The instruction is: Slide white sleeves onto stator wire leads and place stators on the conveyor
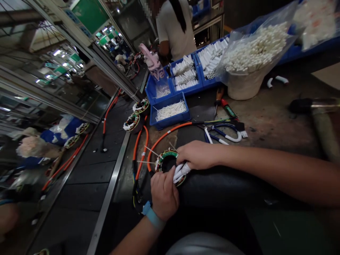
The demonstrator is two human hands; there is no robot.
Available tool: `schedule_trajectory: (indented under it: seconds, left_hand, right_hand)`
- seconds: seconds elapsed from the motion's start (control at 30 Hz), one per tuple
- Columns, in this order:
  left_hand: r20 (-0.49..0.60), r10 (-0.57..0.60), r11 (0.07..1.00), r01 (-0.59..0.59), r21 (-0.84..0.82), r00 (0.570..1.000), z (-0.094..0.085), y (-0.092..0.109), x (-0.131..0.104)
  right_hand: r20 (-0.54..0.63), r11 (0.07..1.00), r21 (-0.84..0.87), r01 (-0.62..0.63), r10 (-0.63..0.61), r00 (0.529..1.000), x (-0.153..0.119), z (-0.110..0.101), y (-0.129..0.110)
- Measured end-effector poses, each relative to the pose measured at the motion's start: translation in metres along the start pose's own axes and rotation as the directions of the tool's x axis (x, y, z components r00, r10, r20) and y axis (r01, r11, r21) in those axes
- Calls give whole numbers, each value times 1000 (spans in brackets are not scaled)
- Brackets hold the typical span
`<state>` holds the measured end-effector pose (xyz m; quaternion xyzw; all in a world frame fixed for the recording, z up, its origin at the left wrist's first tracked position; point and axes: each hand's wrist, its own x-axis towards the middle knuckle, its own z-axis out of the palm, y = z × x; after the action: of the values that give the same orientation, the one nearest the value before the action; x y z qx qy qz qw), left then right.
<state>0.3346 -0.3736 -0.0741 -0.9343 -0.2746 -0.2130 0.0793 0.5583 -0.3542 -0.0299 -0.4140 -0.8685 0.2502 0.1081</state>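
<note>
A ring-shaped motor stator with a green inner band lies on the bench at the near edge. My left hand, a light-blue band around its wrist, is closed at the ring's near left side. Its thumb is against a bundle of white-sleeved wires that crosses the ring. Over the far right of the stator, my right hand has its fingers bent around the same white sleeves; its fingertips are partly hidden. Thin white ties stick out from the ring's left side. An orange cable curves around behind it.
Blue bins of white ties and tubes line the back. A white bucket holds a bagged bundle. A screwdriver and a hammer lie rightward. More stators sit by the conveyor at left. A person stands beyond.
</note>
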Motion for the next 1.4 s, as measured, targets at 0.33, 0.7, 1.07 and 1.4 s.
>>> schedule_trajectory:
  seconds: [0.33,0.7,1.07,1.4]
  left_hand:
    - [11,2,999,-1,-42,1000,0,-1,1]
    - [-24,-1,999,0,-45,1000,2,-1,-1]
    - [8,-102,995,102,-13,995,-4,8,1]
    - [62,-112,991,116,-67,992,-8,5,7]
  right_hand:
    - [165,980,-197,13,20,986,26,-17,-12]
    - [381,899,-437,-17,202,902,57,-29,-49]
    - [336,907,-395,-145,289,896,29,-18,-60]
    - [161,932,-362,27,34,986,19,4,-36]
